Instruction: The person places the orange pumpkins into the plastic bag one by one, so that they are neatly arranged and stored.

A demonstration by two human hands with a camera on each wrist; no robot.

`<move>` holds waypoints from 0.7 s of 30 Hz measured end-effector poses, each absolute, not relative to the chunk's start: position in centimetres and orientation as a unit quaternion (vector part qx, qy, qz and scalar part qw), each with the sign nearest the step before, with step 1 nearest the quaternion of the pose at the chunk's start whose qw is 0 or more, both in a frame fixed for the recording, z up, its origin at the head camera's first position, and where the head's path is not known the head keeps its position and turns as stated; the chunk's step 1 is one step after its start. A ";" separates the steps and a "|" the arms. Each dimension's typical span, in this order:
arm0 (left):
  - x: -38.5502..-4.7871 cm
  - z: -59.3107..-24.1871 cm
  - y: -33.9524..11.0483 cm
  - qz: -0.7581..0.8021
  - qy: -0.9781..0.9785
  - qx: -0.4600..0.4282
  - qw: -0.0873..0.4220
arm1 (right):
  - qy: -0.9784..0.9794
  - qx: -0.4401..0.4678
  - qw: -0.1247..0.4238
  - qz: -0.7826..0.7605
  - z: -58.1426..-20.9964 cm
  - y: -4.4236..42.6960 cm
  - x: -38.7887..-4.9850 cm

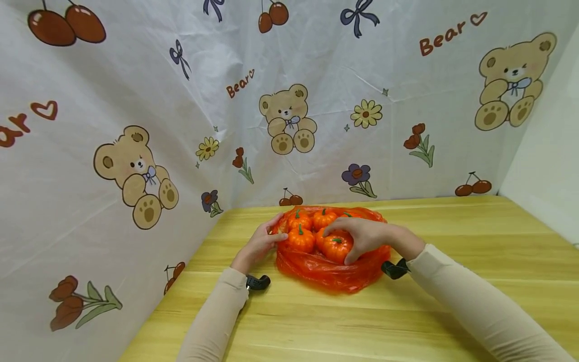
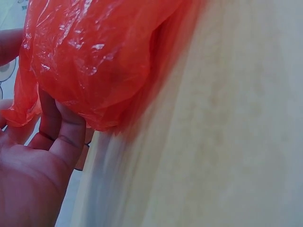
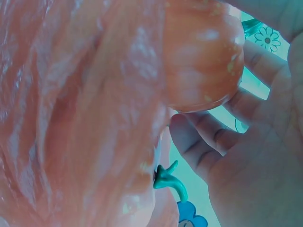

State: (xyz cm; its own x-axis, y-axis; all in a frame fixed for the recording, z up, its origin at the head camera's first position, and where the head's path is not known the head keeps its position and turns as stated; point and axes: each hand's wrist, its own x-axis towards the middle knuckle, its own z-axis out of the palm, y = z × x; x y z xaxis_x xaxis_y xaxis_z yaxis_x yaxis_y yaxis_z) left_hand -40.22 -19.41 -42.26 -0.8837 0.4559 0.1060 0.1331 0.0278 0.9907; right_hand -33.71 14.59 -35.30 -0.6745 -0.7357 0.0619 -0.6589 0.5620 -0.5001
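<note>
A thin red plastic bag (image 1: pixel 325 275) lies opened out on the table, with several small orange toy pumpkins (image 1: pixel 300 239) with green stems inside. My left hand (image 1: pixel 264 240) holds the bag's left edge, thumb on the near side; in the left wrist view its fingers curl against the red plastic (image 2: pixel 94 61). My right hand (image 1: pixel 370 234) grips the front-right pumpkin (image 1: pixel 337 246) from above, thumb on its near side and fingers over the far side. The right wrist view shows that glossy pumpkin (image 3: pixel 203 61) between the fingers and thumb, partly covered by the bag's film.
The bag stands on a light wooden table (image 1: pixel 289 327), near its back edge. Behind and to the left hangs a white cloth (image 1: pixel 316 65) printed with bears, flowers and cherries. A pale wall (image 1: pixel 552 166) rises at the right. Black wrist straps show at both cuffs.
</note>
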 end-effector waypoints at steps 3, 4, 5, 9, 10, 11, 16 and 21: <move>-40.1 -42.3 -19.4 0.669 0.703 0.209 0.125 | 0.881 -0.393 0.088 -0.249 -35.6 14.4 -33.4; -40.1 -42.4 -19.4 0.669 0.702 0.209 0.126 | 0.881 -0.392 0.089 -0.247 -35.6 14.3 -33.3; -40.1 -42.4 -19.4 0.669 0.702 0.208 0.127 | 0.881 -0.394 0.090 -0.245 -35.7 14.3 -33.2; -40.1 -42.4 -19.4 0.668 0.703 0.210 0.125 | 0.883 -0.396 0.090 -0.233 -35.9 14.0 -33.0; -40.1 -42.4 -19.4 0.667 0.704 0.210 0.124 | 0.885 -0.396 0.090 -0.229 -36.0 13.9 -33.0; -40.1 -42.4 -19.4 0.666 0.705 0.211 0.123 | 0.886 -0.396 0.090 -0.224 -36.0 13.9 -33.0; -40.1 -42.2 -19.5 0.665 0.708 0.207 0.120 | 0.888 -0.398 0.097 -0.209 -35.9 13.7 -32.7; -40.0 -42.0 -19.6 0.661 0.711 0.207 0.118 | 0.885 -0.400 0.110 -0.212 -35.7 13.6 -32.6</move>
